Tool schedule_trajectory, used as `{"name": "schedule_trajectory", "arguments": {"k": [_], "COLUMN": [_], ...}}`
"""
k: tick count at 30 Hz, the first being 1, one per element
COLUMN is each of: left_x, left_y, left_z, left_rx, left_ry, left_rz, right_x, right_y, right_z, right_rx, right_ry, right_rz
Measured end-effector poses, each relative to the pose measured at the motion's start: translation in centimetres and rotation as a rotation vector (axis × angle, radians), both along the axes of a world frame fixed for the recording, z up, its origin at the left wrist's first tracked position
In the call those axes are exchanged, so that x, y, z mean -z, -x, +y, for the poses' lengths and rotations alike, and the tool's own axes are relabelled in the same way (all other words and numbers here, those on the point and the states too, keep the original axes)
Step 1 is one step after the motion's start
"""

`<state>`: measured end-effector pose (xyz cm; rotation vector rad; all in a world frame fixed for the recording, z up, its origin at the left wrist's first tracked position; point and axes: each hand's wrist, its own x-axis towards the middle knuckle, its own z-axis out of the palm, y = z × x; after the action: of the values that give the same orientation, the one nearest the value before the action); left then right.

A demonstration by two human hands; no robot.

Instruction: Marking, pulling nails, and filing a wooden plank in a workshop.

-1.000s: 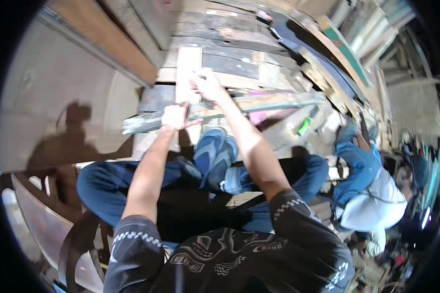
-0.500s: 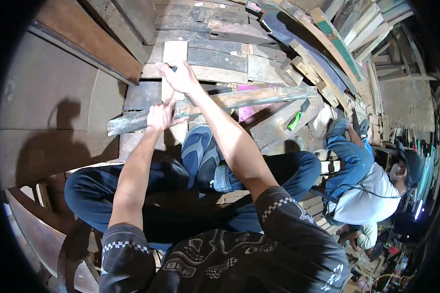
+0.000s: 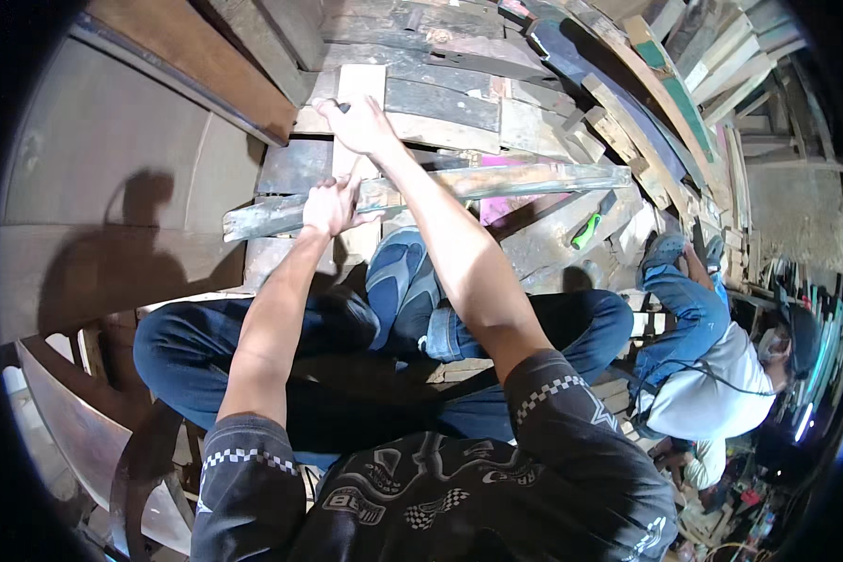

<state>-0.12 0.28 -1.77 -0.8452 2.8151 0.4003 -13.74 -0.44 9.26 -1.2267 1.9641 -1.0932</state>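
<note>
A long weathered wooden beam (image 3: 496, 180) lies crosswise in front of me, over a narrow pale board (image 3: 362, 82) that points away. My left hand (image 3: 331, 207) grips the beam left of its middle, thumb stretched along the near side. Just beyond, my right hand (image 3: 363, 127) is closed above the pale board. Something dark shows at its fist, but its kind is hidden. A thin piece seems to run between the two hands, too covered to name. Right of them, a knife-like tool with a green handle (image 3: 585, 231) lies on the planks.
Wooden panels (image 3: 103, 140) stand close on the left. Stacked planks (image 3: 665, 103) fill the far right. A pink sheet (image 3: 501, 208) lies partly under the beam. Another person (image 3: 712, 375) sits to my right. My sandalled foot (image 3: 398, 281) is just below the beam.
The whole view has shifted slightly, so the scene sits further right and higher. My right hand is a little farther from my left; the left keeps its place on the beam.
</note>
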Motion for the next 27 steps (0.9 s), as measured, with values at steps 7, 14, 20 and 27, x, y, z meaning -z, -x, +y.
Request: {"name": "schedule_trajectory", "arguments": {"k": [7, 14, 20, 27], "left_x": [0.5, 2.0, 3.6, 1.7], "left_y": [-0.7, -0.6, -1.5, -0.9], "left_z": [-0.1, -0.1, -0.2, 0.1], "left_rx": [0.026, 0.042, 0.083, 0.050], "left_ry": [0.013, 0.025, 0.175, 0.109], "left_rz": [0.146, 0.224, 0.271, 0.256], "right_x": [1.4, 0.9, -0.6, 0.0], "right_y": [0.4, 0.3, -0.8, -0.5], "right_z": [-1.3, -2.3, -2.7, -4.2], "right_rx": [-0.073, -0.048, -0.046, -0.105], "right_ry": [-0.055, -0.099, -0.222, -0.324], "right_rz": [-0.074, 0.035, -0.035, -0.011]}}
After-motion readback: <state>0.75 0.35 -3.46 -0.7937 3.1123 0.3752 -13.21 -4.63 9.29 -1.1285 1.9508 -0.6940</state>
